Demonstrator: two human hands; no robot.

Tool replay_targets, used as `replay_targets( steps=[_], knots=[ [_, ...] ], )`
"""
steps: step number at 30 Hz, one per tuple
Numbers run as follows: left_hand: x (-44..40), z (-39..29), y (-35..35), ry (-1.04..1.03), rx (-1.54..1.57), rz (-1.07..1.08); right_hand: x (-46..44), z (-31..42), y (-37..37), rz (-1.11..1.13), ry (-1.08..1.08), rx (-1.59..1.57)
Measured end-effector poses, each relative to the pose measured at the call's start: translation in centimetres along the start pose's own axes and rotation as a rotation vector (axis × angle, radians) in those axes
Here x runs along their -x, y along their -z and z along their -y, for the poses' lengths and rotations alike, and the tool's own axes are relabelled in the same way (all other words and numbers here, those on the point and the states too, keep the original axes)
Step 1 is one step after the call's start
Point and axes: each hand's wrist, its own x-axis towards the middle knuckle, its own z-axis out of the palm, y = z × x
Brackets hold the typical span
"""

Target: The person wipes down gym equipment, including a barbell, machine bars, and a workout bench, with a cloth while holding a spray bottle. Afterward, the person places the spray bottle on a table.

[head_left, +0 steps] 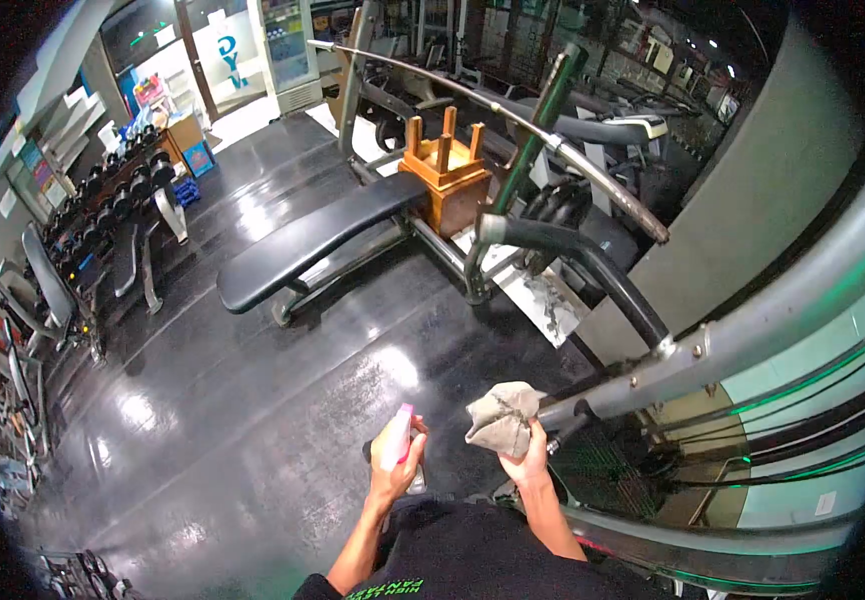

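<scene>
My left hand (393, 465) is wrapped round a spray bottle (406, 415) with a pink and white top. A clear part of it shows below the fingers; the rest is hidden by the hand. In my right hand (527, 464) is a crumpled, greyish-beige cloth (503, 418), gripped at its lower right side. The cloth is close to the grey metal frame tube (613, 393) of a gym machine on the right; whether they touch, I cannot tell. Both hands are in front of my body, a short way apart.
A black padded bench (318, 245) stands ahead, with wooden stools (448, 185) stacked at its far end. A long barbell (498, 105) lies across the rack. A black padded machine arm (593, 260) juts out at right. Dumbbells (123, 195) fill a rack at left.
</scene>
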Motion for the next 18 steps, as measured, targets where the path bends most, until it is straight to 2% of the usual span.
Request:
replay_targets(
  steps=[1, 3, 9, 11, 12, 14, 15, 17, 18],
  knots=[
    [-0.5, 0.6, 0.8, -0.002, 0.005, -0.009, -1.0, -0.5, -0.4, 0.004, -0.001, 0.009],
    [-1.3, 1.9, 2.6, 0.145, 0.047, -0.018, -3.1, -1.7, -1.0, 0.01, -0.006, 0.05],
    [-4.9, 4.4, 8.8, 0.173, 0.069, 0.009, -6.8, -6.0, -5.6, 0.072, -0.051, -0.069],
    [-6.0, 5.3, 10.9, 0.224, -0.02, 0.026, -8.2, -7.8, -7.5, -0.017, -0.071, -0.048],
    [-7.0, 6.2, 11.7, 0.216, -0.021, 0.021, -8.7, -8.6, -8.7, -0.026, -0.086, -0.062],
    [-7.9, 7.9, 13.1, -0.183, -0.284, 0.039, -8.9, -10.0, -10.4, -0.002, -0.101, -0.061],
    [-8.1, 8.1, 13.9, -0.177, -0.286, 0.04, -9.0, -10.7, -11.2, 0.011, -0.111, -0.054],
    [-9.2, 8.6, 14.9, 0.035, -0.197, 0.158, -9.8, -11.9, -12.4, -0.001, -0.137, -0.041],
    [-10.0, 9.2, 15.1, -0.001, -0.145, 0.127, -10.4, -12.4, -13.0, -0.009, -0.162, -0.027]
  ],
)
